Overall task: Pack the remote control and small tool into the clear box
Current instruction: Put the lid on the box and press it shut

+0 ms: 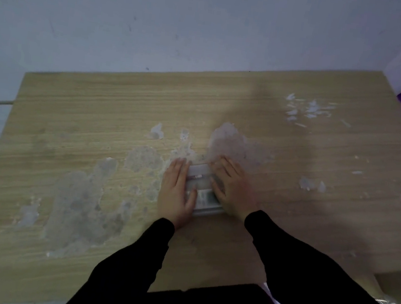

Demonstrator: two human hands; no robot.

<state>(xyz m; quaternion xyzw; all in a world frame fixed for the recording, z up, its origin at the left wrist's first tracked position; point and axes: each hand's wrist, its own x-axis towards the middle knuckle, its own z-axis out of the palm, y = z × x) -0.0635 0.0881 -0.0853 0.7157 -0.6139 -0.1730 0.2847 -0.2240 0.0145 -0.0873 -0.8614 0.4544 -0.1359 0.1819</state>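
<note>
1. Hands lie flat on both sides of the clear box (pixel 202 190), which sits on the wooden surface (pixel 76 120) near its middle.
2. The left hand (pixel 176 192) presses against the left side of the box, fingers straight and together, thumb resting on top of it.
3. The right hand (pixel 231 189) lies over the right side, fingers spread out and flat.
4. Neither grip is curled around the box; both are open and pushing on it.
5. Something red and white shows through the box, and something greenish lower down, too blurry to name.
6. Black sleeves (pixel 306 268) cover both arms.
7. Pale worn patches (pixel 80 202) mark the wood.
</note>
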